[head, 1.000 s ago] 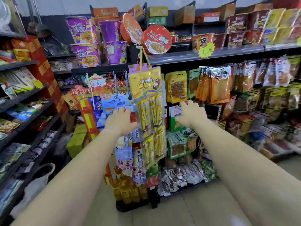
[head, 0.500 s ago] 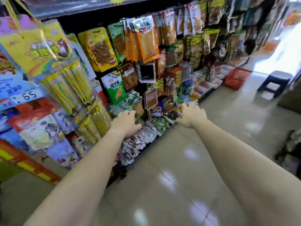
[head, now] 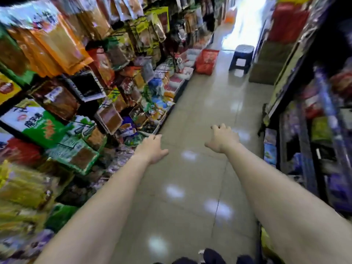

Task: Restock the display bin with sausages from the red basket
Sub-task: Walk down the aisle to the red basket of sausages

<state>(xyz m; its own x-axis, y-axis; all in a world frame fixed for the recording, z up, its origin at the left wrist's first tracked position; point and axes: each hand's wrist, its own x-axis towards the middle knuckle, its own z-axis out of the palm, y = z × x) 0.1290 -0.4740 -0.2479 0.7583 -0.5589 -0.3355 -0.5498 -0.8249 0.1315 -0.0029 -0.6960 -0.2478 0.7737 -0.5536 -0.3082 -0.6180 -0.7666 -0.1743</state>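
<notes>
Floor [head: 190, 197]: glossy pale tiles, thin grout lines, soft light spots.
Red basket [head: 206, 61]: boxy plastic mesh, on the floor far off at 12 o'clock, by the foot of the left racks; contents too far to tell.
Bins [head: 187, 71]: shallow white trays, low row at 11 o'clock, just beside the basket.
Stool [head: 242, 57]: dark plastic, squarish top, 1 o'clock, near the basket but apart.
Packets [head: 57, 44]: crinkly foil & plastic bags on wire hooks, 9–11 o'clock, blurred.
Shelves [head: 306, 149]: dark metal, 3 o'clock, blurred.
Left hand [head: 152, 148]: palm down, fingers loose, thumb out, empty.
Right hand [head: 222, 139]: palm down, fingers slackly curled, empty, touching nothing.
</notes>
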